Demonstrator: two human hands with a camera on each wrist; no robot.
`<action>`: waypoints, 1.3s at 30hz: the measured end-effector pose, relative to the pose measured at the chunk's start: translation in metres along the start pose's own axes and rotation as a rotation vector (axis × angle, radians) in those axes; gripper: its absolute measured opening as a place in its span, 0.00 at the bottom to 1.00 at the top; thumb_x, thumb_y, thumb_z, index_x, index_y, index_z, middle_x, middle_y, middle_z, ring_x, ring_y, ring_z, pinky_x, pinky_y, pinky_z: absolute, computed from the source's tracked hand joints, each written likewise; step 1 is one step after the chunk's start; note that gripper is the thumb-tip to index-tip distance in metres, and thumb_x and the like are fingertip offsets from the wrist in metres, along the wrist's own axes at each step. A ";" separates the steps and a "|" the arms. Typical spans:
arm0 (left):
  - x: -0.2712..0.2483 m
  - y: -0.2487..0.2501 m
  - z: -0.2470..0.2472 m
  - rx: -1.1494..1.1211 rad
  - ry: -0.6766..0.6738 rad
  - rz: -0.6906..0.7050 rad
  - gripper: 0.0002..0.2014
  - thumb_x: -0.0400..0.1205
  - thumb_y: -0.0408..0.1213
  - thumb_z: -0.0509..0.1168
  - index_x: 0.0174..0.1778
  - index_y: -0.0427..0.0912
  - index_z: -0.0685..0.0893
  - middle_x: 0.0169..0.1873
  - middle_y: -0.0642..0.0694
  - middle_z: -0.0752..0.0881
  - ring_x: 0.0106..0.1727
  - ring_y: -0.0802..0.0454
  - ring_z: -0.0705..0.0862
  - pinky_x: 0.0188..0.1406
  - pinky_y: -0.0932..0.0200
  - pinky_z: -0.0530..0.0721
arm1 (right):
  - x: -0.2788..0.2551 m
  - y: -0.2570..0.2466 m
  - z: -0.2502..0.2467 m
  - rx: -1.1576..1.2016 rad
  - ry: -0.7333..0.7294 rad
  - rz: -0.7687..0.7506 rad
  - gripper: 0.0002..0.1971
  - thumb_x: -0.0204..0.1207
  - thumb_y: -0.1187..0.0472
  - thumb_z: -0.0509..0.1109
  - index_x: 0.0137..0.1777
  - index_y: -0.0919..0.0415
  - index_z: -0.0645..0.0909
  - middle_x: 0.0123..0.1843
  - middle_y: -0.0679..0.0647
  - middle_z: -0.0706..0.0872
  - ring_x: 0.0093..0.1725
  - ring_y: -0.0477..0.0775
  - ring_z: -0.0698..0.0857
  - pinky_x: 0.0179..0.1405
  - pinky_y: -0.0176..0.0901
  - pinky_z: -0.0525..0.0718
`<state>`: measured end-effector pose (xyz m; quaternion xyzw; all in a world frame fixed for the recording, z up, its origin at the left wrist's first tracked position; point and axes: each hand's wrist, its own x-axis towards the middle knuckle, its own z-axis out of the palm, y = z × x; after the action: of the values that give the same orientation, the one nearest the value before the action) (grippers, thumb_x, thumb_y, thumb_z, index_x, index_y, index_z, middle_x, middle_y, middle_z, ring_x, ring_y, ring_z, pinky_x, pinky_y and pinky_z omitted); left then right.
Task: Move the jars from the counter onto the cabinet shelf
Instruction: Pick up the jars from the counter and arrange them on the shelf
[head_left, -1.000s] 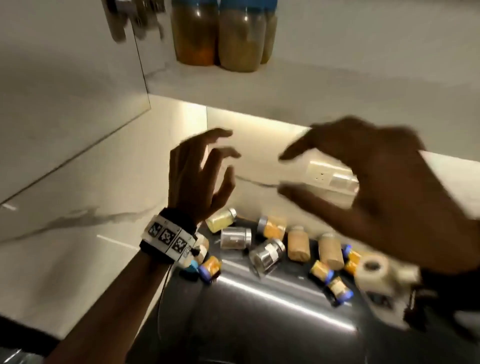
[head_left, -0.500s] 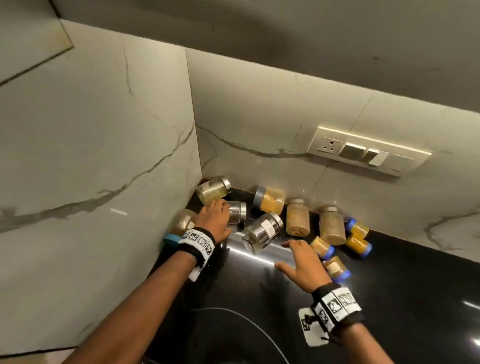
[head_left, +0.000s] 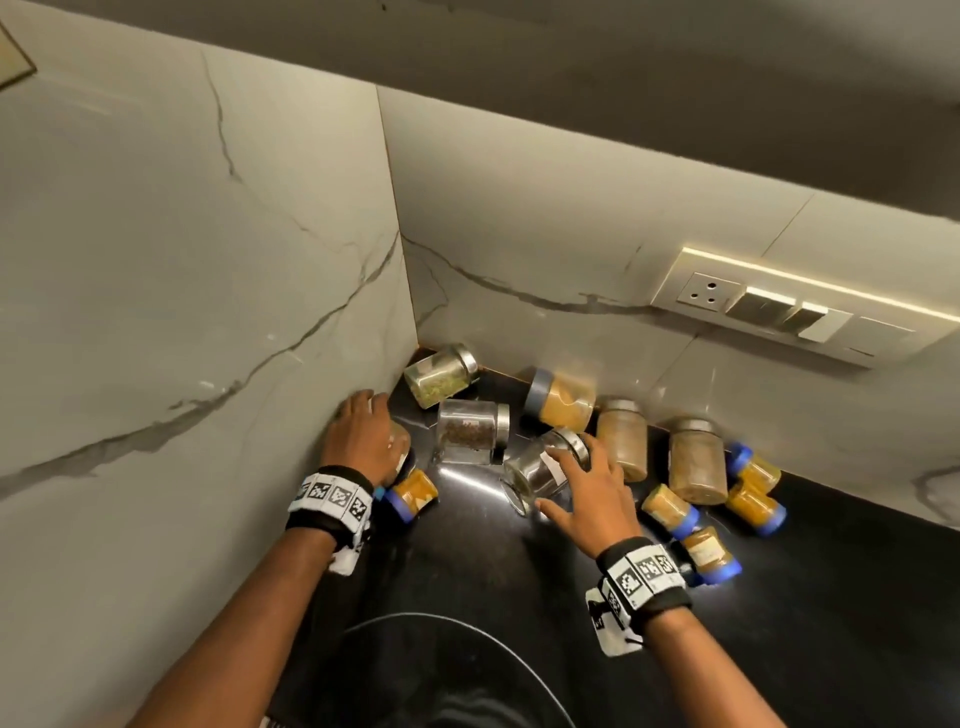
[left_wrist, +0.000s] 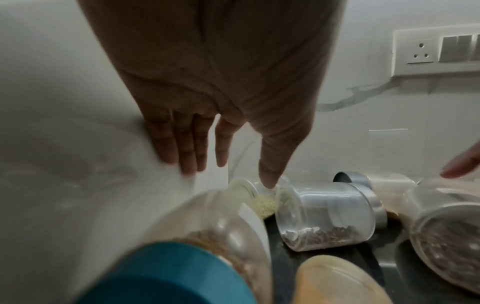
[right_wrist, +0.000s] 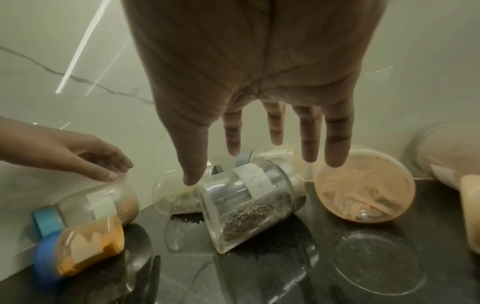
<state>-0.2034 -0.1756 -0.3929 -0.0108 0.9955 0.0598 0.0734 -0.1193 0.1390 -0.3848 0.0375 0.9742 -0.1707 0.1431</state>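
Roughly 12 jars (head_left: 535, 470) lie toppled on the black counter (head_left: 519, 582).

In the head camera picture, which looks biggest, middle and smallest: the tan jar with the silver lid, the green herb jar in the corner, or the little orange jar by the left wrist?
1. Tan jar
2. Green herb jar
3. Little orange jar

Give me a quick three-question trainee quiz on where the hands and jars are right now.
1. True or false: all the jars on the counter stand upright.
2. The labelled jar below the right hand has which lid? A blue, B silver, C none.
3. Which hand is nearer the side wall?

Key: 1 false, several lie on their sides. 2 B. 3 the left hand.
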 end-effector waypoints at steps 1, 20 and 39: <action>-0.003 -0.005 -0.001 -0.021 0.000 0.001 0.34 0.85 0.47 0.69 0.86 0.40 0.70 0.81 0.36 0.74 0.80 0.37 0.75 0.79 0.43 0.78 | 0.002 -0.005 0.000 -0.021 -0.008 -0.011 0.39 0.73 0.38 0.77 0.82 0.35 0.64 0.89 0.53 0.54 0.82 0.71 0.66 0.76 0.72 0.75; -0.066 -0.031 0.046 -0.217 -0.132 -0.212 0.51 0.84 0.58 0.70 0.92 0.59 0.40 0.68 0.34 0.80 0.65 0.36 0.85 0.64 0.40 0.88 | 0.106 -0.087 0.007 -0.257 -0.108 -0.218 0.41 0.73 0.48 0.81 0.80 0.57 0.64 0.74 0.62 0.77 0.72 0.68 0.79 0.68 0.68 0.81; -0.110 -0.017 -0.018 -0.516 0.431 -0.052 0.44 0.70 0.50 0.83 0.80 0.38 0.75 0.69 0.40 0.84 0.68 0.39 0.82 0.67 0.44 0.83 | 0.062 -0.092 -0.040 0.291 0.109 -0.306 0.43 0.59 0.42 0.88 0.70 0.56 0.73 0.64 0.51 0.82 0.64 0.52 0.80 0.62 0.43 0.81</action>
<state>-0.0967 -0.1936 -0.3614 -0.0667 0.9396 0.3041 -0.1424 -0.2009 0.0676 -0.3369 -0.0815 0.9399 -0.3268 0.0557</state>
